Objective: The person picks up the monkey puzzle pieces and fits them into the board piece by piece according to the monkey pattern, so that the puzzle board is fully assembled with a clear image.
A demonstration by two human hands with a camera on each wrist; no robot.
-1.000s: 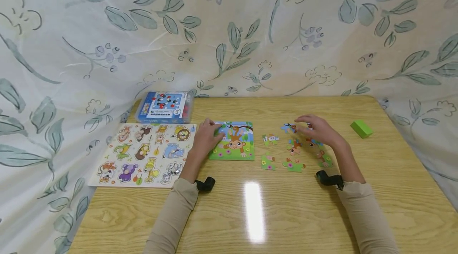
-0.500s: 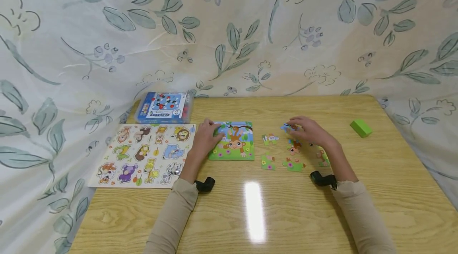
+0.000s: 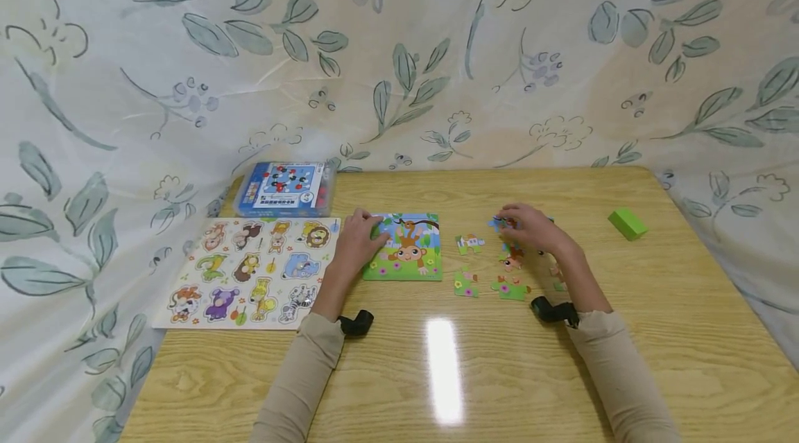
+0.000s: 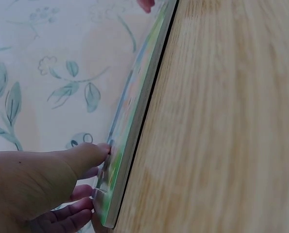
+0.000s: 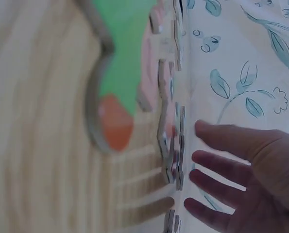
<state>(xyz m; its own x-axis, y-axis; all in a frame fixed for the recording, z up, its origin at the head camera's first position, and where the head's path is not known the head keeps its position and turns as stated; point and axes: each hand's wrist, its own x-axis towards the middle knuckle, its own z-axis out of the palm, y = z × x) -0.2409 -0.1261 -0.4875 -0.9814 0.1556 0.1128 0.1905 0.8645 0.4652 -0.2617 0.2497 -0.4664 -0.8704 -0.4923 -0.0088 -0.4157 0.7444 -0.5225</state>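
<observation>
My left hand (image 3: 357,238) rests at the left edge of a square puzzle board (image 3: 408,268) with a monkey picture. In the left wrist view its thumb touches the board's face and the other fingertips lie spread at the edge. Over the loose jigsaw pieces at the right hovers my right hand (image 3: 533,227), fingers spread. A blue piece (image 3: 495,222) shows by its fingertips. A monkey-face piece (image 3: 512,262), a flowered green piece (image 3: 512,289) and a house piece (image 3: 469,244) lie nearby; other pieces are partly hidden beneath the hand.
A wooden-look sheet of animal puzzle shapes (image 3: 240,308) lies left of the board. Behind it stands a clear-and-blue plastic box (image 3: 284,190). A green block (image 3: 628,224) sits at the far right. A floral cloth (image 3: 399,55) hangs behind the table.
My right hand has shifted a little left over the pieces, with its fingers lower towards the blue piece. The left hand has stayed at the board.
</observation>
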